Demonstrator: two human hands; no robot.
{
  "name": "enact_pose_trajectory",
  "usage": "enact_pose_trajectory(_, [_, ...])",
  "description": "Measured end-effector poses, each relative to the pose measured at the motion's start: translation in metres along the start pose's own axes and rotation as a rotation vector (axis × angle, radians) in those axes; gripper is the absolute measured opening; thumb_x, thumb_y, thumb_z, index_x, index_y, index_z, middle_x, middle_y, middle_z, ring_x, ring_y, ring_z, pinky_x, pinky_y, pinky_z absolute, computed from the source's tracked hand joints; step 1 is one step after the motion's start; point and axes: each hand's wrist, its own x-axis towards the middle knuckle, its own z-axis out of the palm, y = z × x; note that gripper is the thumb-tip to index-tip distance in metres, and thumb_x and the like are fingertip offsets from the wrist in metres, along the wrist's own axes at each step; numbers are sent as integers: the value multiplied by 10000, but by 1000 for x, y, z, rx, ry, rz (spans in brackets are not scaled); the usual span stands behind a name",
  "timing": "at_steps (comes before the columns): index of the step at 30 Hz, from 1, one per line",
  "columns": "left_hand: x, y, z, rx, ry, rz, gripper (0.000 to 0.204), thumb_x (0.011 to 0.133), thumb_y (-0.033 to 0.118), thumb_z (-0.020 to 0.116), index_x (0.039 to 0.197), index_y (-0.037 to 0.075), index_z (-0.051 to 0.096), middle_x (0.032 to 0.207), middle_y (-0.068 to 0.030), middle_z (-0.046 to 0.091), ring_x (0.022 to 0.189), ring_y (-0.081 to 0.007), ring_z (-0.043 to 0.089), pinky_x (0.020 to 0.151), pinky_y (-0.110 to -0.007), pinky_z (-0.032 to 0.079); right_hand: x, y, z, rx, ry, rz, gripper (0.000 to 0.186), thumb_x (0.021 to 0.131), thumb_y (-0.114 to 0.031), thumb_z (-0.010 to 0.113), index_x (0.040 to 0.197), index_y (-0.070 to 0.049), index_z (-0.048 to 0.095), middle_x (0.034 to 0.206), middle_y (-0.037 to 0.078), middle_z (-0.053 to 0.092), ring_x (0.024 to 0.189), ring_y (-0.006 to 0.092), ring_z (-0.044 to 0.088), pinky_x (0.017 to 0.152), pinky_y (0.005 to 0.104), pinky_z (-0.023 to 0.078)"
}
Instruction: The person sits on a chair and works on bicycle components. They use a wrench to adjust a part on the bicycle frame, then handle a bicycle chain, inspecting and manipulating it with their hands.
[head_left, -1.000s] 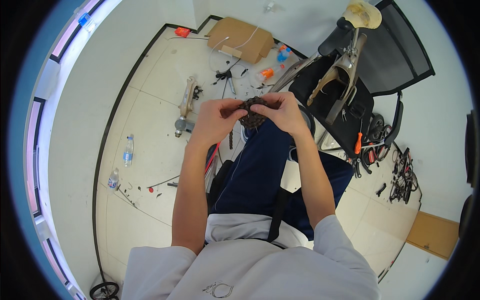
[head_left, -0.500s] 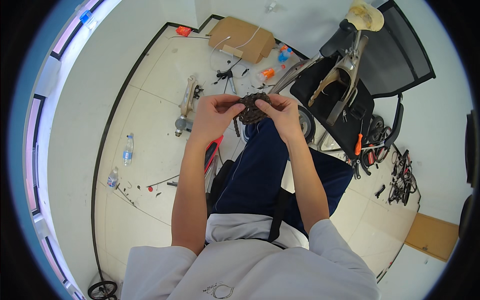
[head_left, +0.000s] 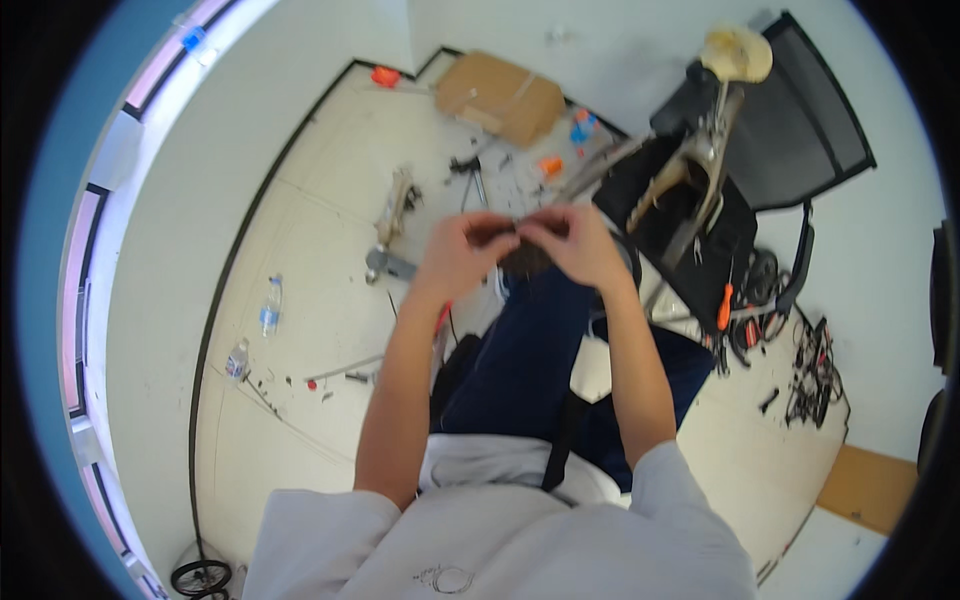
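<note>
A dark brown, rusty-looking bicycle chain [head_left: 527, 264] is bunched up between my two hands, above my lap and in front of my knees. My left hand [head_left: 462, 252] pinches its near left side, thumb and fingertips brought together. From the other side my right hand [head_left: 580, 250] grips it the same way, and the two thumbs nearly meet. Motion blurs the chain, and the fingers partly cover it, so single links do not show.
On my right, an office chair [head_left: 800, 110] carries metal frame parts [head_left: 690, 160] and an orange-handled screwdriver [head_left: 725, 306]. Bottles [head_left: 271, 307], a flattened cardboard box [head_left: 500, 98], a metal part [head_left: 392, 215] and black cables or parts [head_left: 815, 375] lie on the floor.
Both hands have shifted slightly down and right in the picture and drawn closer together over the chain. Its dangling end at the left no longer shows. The whole view has moved a little.
</note>
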Motion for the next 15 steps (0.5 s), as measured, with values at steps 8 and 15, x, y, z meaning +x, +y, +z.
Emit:
enact_pose_trajectory(8, [7, -4, -4, -106, 0, -56, 219, 833, 86, 734, 990, -61, 693, 812, -80, 707, 729, -98, 641, 668, -246, 511, -5, 2, -1, 62, 93, 30, 165, 869, -103, 696, 914, 56, 705, 748, 72, 699, 674, 79, 608, 631, 247, 493])
enact_pose_trajectory(15, [0, -3, -3, 90, -21, -5, 192, 822, 72, 726, 973, -44, 696, 795, -102, 701, 692, -122, 639, 651, -261, 513, -8, 18, 2, 187, -177, 126, 210, 820, -121, 763, 906, 61, 706, 735, 26, 674, 676, 59, 582, 621, 235, 483])
